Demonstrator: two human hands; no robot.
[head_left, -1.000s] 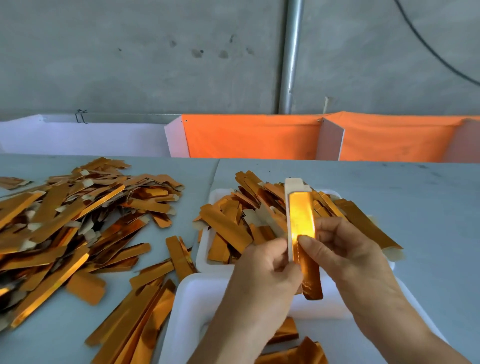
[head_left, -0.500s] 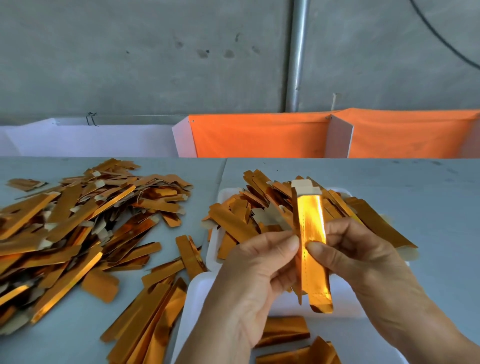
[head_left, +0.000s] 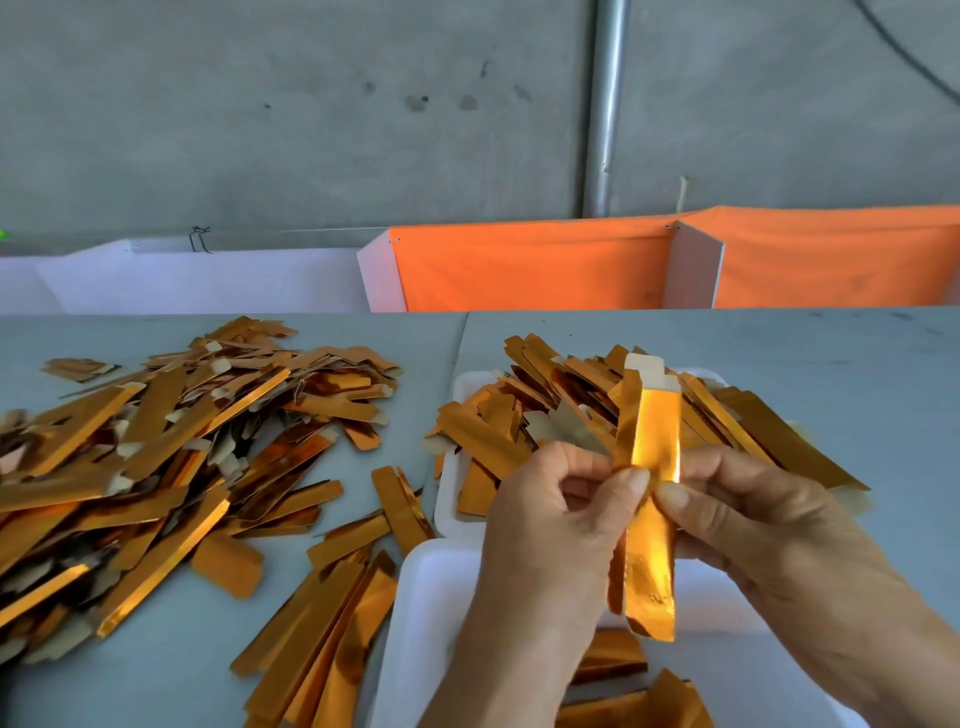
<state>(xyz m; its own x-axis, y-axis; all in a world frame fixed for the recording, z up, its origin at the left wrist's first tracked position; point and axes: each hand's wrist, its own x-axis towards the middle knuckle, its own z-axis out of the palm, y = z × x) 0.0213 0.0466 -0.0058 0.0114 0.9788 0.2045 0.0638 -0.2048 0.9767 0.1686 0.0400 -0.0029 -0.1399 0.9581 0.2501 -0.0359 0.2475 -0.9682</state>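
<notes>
A long shiny gold foil strip (head_left: 652, 519) with white paper tabs at its top stands upright between both hands. My left hand (head_left: 550, 525) pinches its left edge at mid-length with thumb and fingers. My right hand (head_left: 748, 525) pinches the right edge at the same height. The strip's lower end hangs over a white foam tray (head_left: 431, 597) at the near edge, where several gold pieces lie. Behind the hands a second white tray (head_left: 452, 499) is heaped with gold strips (head_left: 493, 431).
A large loose pile of gold strips (head_left: 171, 457) covers the grey table (head_left: 857, 395) on the left, with more strips (head_left: 332, 623) beside the near tray. Orange cloth dividers (head_left: 530, 270) and a white panel (head_left: 197, 280) line the table's far edge.
The strip has been folded along its length into a narrower shape, and both thumbs now pinch it closer together. The view shifted slightly left.
</notes>
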